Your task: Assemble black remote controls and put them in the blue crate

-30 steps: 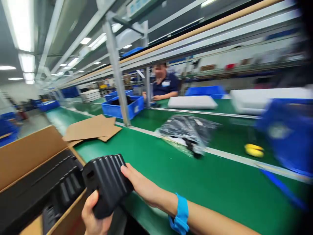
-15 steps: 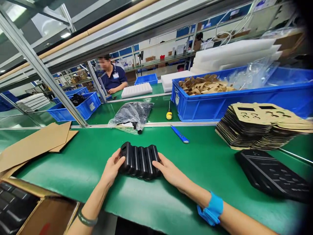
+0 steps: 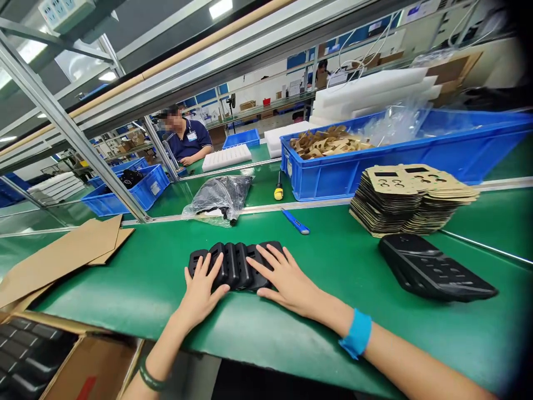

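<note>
Row of black ribbed parts — fanned out on the green desk, near its front edge, between and under both hands. Left hand: fingers spread apart, laid over the row's left end. Right hand, blue band at wrist: fingers likewise apart, over the right end. Beyond: blue knife, bagged black item. To the right — larger black parts, stacked tan-faced sheets behind them. Far left: cardboard sheets.
</note>
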The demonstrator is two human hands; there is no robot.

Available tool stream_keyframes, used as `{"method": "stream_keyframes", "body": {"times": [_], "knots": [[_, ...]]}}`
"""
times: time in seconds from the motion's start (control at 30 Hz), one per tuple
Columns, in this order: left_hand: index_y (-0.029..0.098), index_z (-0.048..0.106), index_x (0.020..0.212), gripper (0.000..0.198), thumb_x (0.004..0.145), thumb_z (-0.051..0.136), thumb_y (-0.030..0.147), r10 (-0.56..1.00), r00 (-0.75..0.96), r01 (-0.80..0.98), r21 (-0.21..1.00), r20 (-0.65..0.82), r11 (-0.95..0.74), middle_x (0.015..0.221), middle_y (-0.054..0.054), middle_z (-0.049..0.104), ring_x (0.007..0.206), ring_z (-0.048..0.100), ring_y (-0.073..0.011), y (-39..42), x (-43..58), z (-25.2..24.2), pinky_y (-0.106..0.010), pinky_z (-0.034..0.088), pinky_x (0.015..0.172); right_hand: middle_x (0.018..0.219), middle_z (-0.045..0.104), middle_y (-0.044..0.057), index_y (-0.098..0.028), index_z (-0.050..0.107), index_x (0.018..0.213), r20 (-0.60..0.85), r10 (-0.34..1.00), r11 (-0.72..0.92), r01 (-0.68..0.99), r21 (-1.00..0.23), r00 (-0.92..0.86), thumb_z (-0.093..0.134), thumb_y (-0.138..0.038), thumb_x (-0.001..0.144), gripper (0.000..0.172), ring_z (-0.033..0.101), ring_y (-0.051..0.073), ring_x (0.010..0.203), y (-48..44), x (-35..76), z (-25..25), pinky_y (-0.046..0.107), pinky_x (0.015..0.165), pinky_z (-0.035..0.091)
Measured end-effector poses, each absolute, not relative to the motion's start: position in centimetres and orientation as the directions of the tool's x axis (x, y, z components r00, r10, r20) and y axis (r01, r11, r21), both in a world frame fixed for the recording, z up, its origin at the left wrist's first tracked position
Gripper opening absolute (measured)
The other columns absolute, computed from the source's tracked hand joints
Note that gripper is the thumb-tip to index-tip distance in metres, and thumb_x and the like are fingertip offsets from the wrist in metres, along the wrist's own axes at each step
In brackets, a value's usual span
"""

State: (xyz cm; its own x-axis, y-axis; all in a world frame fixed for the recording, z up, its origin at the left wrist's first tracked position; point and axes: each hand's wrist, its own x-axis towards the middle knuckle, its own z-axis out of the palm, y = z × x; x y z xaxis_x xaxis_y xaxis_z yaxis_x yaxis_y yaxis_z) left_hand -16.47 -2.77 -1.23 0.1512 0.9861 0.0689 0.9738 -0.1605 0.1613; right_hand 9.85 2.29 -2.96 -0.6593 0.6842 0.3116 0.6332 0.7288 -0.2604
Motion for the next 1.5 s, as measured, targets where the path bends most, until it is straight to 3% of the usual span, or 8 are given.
{"method": "stream_keyframes", "body": {"times": [0.07, 0.23, 0.37, 0.53, 0.73, 1.03, 1.2, 1.5], "knots": [[0.038, 0.015, 0.147, 0.058, 0.094, 0.039, 0.041, 0.984, 0.163, 0.984, 0.059, 0.07, -0.167, 0.156, -0.013, 0.02, 0.142, 0.016, -0.0358, -2.6, -17.3, -1.4, -0.072, 0.017, 0.102, 0.154, 0.028, 0.012, -0.033, 0.035, 0.144, 0.275, 0.718, 0.695, 0.682, -0.229, -0.639, 0.054, -0.048, 0.088, 0.061, 0.025, 0.041, 0.137, 2.4, 10.2, -3.1, 0.068, 0.105, 0.021], [0.041, 0.03, 0.143, 0.052, 0.092, 0.043, 0.044, 0.983, 0.169, 0.985, 0.009, 0.073, -0.17, 0.156, -0.01, 0.021, 0.143, 0.015, -0.0356, -2.4, -21.0, -1.0, -0.068, 0.013, 0.106, 0.155, 0.024, 0.008, -0.036, 0.03, 0.145, 0.259, 0.777, 0.627, 0.743, -0.234, -0.574, 0.047, -0.049, 0.092, 0.058, 0.023, 0.04, 0.138, 3.2, 13.8, -3.1, 0.07, 0.104, 0.021], [0.042, 0.025, 0.144, 0.056, 0.091, 0.042, 0.05, 0.981, 0.19, 0.981, 0.018, 0.043, -0.191, 0.157, -0.008, 0.018, 0.143, 0.014, -0.0339, -2.6, -22.4, -0.5, -0.066, 0.012, 0.107, 0.153, 0.031, 0.008, -0.037, 0.035, 0.143, 0.26, 0.765, 0.639, 0.742, -0.203, -0.589, 0.047, -0.05, 0.092, 0.054, 0.027, 0.041, 0.137, 3.7, 15.2, -3.4, 0.07, 0.103, 0.021], [0.039, 0.012, 0.147, 0.068, 0.09, 0.045, 0.051, 0.984, 0.176, 0.983, 0.051, 0.031, -0.178, 0.158, -0.011, 0.012, 0.142, 0.012, -0.0391, -2.6, -21.7, -0.4, -0.071, 0.013, 0.103, 0.15, 0.036, 0.011, -0.034, 0.039, 0.142, 0.311, 0.691, 0.717, 0.673, -0.181, -0.652, 0.052, -0.052, 0.088, 0.058, 0.028, 0.041, 0.136, 3.5, 13.4, -3.9, 0.067, 0.105, 0.022], [0.043, 0.021, 0.145, 0.061, 0.09, 0.045, 0.052, 0.979, 0.202, 0.978, 0.055, 0.029, -0.204, 0.158, -0.007, 0.014, 0.142, 0.011, -0.0399, -2.0, -21.5, -0.7, -0.071, 0.008, 0.104, 0.15, 0.035, 0.015, -0.033, 0.042, 0.141, 0.294, 0.701, 0.703, 0.699, -0.133, -0.649, 0.052, -0.052, 0.088, 0.057, 0.031, 0.047, 0.132, 3.0, 11.5, -4.4, 0.071, 0.1, 0.024], [0.039, 0.033, 0.142, 0.061, 0.086, 0.05, 0.055, 0.986, 0.153, 0.98, 0.121, 0.069, -0.16, 0.156, -0.009, 0.024, 0.142, 0.016, -0.0384, 0.8, -22.3, -1.2, -0.07, 0.008, 0.105, 0.148, 0.039, 0.012, -0.033, 0.046, 0.137, 0.277, 0.712, 0.695, 0.703, -0.148, -0.645, 0.045, -0.049, 0.091, 0.048, 0.032, 0.041, 0.133, 6.6, 10.5, -4.2, 0.068, 0.102, 0.025], [0.038, 0.041, 0.139, 0.054, 0.087, 0.051, 0.051, 0.981, 0.13, 0.986, 0.086, 0.146, -0.143, 0.153, -0.009, 0.031, 0.141, 0.019, -0.0356, 0.0, -22.1, -2.1, -0.067, 0.009, 0.107, 0.147, 0.041, 0.01, -0.038, 0.046, 0.137, 0.286, 0.717, 0.691, 0.702, -0.173, -0.635, 0.044, -0.047, 0.092, 0.046, 0.032, 0.04, 0.134, 6.2, 11.1, -4.8, 0.067, 0.103, 0.026], [0.04, 0.032, 0.142, 0.059, 0.087, 0.05, 0.052, 0.982, 0.15, 0.982, 0.101, 0.119, -0.162, 0.155, -0.008, 0.025, 0.142, 0.015, -0.0372, -1.1, -21.8, -2.3, -0.068, 0.005, 0.107, 0.144, 0.046, 0.009, -0.035, 0.052, 0.134, 0.316, 0.716, 0.687, 0.709, -0.159, -0.623, 0.055, -0.052, 0.086, 0.051, 0.039, 0.041, 0.129, 5.5, 12.0, -5.6, 0.066, 0.101, 0.031]]}}
